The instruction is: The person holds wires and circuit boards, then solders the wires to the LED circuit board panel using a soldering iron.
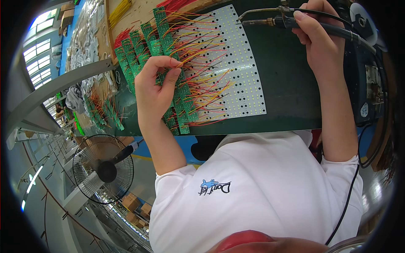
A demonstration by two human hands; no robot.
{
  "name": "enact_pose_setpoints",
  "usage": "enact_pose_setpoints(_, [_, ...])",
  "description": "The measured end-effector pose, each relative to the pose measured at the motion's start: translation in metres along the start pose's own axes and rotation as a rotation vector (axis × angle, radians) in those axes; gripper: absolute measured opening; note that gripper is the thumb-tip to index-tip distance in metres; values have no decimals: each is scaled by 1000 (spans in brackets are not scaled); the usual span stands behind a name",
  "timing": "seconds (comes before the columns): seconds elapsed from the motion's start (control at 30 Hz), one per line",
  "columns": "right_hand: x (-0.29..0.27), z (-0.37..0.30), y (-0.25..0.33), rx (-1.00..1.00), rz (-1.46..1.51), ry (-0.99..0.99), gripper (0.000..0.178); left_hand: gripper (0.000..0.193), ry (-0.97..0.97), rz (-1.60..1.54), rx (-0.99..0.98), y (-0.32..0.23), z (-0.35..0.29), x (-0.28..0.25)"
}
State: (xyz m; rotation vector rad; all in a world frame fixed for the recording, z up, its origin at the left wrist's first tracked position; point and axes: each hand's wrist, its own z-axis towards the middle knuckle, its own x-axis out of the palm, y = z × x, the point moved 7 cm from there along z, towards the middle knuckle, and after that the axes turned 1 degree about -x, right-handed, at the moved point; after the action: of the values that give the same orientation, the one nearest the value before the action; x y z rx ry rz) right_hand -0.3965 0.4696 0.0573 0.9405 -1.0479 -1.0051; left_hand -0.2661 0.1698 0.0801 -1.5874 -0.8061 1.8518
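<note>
My left hand [152, 95] is closed, thumb and forefinger pinching a yellow wire [192, 58] above a row of green circuit boards [163, 28]. Red, yellow and black wires fan out from these boards to the right, across a white panel [248, 90] dotted with small pale pads and black holes. In my right hand [322, 48] is a soldering iron [284, 22], held like a pen, its tip pointing left over the panel's upper right edge. A thin bent metal tube [261, 9] runs along the iron and ends near the tip.
The dark green work surface [289, 95] lies under the panel. At the right stands a dark blue box-shaped unit [366, 84] with black cables [382, 105]. Yellow wires [120, 12] and more wired boards [99, 114] lie to the left, by a grey curved bar [55, 86] and a fan [105, 170].
</note>
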Motion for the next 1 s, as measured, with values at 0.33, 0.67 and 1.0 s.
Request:
enact_pose_setpoints(0.33, [8,-6,-12,122,34,143,17,27,210,277,205,-33,25,45])
enact_pose_setpoints(0.67, [12,-12,-23,210,-85,285,23,23,170,260,253,-20,28,45])
enact_pose_setpoints(1.0, [22,-16,-16,152,-260,363,28,24,129,217,335,-13,25,43])
